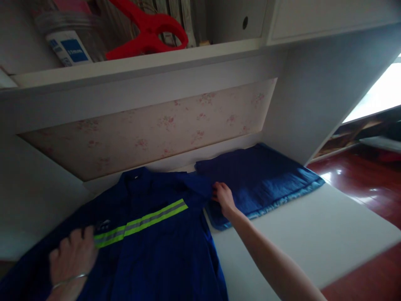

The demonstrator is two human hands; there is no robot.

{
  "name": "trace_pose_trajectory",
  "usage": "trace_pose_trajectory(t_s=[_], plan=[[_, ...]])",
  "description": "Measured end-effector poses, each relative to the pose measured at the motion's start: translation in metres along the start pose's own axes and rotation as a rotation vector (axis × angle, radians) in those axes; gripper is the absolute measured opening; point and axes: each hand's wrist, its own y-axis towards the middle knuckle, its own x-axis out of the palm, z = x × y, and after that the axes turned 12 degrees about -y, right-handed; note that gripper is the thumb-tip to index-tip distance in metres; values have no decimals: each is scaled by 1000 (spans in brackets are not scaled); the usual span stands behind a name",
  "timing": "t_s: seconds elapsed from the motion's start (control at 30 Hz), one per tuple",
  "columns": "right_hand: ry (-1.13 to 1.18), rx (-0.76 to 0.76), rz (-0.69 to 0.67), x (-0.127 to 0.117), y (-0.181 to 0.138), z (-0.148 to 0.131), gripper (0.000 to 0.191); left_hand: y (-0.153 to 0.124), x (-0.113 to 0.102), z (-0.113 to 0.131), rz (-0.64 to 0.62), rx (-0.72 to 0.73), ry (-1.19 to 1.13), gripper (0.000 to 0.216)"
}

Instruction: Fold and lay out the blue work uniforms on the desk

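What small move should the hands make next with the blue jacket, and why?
Probably the right hand should draw the jacket edge it grips toward the middle, while the left hand presses flat near the reflective stripe. The jacket lies spread open on the white table, and its right edge touches the folded blue cloth beside it.

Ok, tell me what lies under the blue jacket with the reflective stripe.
The blue jacket lies spread on the white desk top, bare to its right. The left hand presses on it. Anything beneath the cloth is covered.
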Motion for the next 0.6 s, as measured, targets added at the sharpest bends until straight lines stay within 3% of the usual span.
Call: trace_pose_trajectory(t_s=[0.1, 0.17, 0.27, 0.4, 0.6], plan=[[20, 94, 21, -30, 17, 26, 42, -1, 51, 53, -37, 106, 136, 46], [1, 108, 23, -47, 26, 40, 35, 6, 82, 87, -61, 154, 81, 50], [-99, 71, -15, -62, 45, 49, 30, 27, 114, 117, -125, 86, -9, 62], [-308, -91, -61, -54, 89, 39, 39, 52, 134, 118, -223, -38, 38, 64], [-492, -348, -190, -1, 160, 1, 62, 64, 136, 105, -286, -51, 86, 62]])
